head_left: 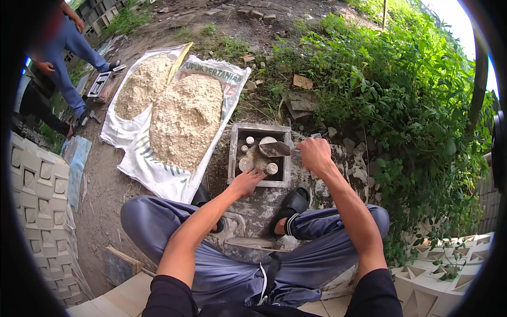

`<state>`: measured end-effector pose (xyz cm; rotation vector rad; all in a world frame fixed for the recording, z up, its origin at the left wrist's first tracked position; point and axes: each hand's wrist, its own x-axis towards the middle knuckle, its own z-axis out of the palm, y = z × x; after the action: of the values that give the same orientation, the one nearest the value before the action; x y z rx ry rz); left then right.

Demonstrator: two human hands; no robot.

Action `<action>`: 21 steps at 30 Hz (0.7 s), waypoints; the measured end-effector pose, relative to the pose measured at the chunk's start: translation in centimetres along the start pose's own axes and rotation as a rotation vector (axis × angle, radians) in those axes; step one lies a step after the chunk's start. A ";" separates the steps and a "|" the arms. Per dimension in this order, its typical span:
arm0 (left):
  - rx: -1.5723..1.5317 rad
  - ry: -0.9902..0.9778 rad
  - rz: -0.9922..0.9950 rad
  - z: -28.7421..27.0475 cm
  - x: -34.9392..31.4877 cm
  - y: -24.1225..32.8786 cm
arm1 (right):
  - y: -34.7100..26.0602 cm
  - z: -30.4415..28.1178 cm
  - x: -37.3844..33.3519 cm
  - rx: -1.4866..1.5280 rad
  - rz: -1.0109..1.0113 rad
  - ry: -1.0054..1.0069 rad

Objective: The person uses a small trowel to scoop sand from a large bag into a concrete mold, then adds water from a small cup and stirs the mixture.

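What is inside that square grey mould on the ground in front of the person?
Inside the square mould are several pale round pegs and a heap of sandy mix. The trowel in the right hand hangs over it; the left hand rests on its near rim. The mould's floor under the mix is hidden.

Outdoor block-making yard: sand heaps (185, 119) on sacks, stacked patterned blocks (39, 195).

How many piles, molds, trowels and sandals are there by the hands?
Piles on the sack: 2
Mold: 1
Trowel, in the right hand: 1
Sandals: 2
Total: 6
The left hand rests on the mold's near rim.
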<state>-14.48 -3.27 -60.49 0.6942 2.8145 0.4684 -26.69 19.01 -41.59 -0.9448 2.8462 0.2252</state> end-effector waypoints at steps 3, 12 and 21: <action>-0.064 -0.002 0.078 -0.6 1.3 1.4 | 1.0 -0.6 -0.3 0.044 0.061 -0.018; -0.043 0.154 -0.366 -1.2 1.1 -1.7 | 2.5 -2.0 0.4 0.218 0.212 -0.120; -0.233 0.184 -0.375 -0.9 4.0 -0.9 | 3.2 -2.7 1.7 0.440 0.376 -0.105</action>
<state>-18.55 -2.37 -60.48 0.0753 2.8930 0.8020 -30.18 20.08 -38.95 -0.3037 2.7729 -0.2980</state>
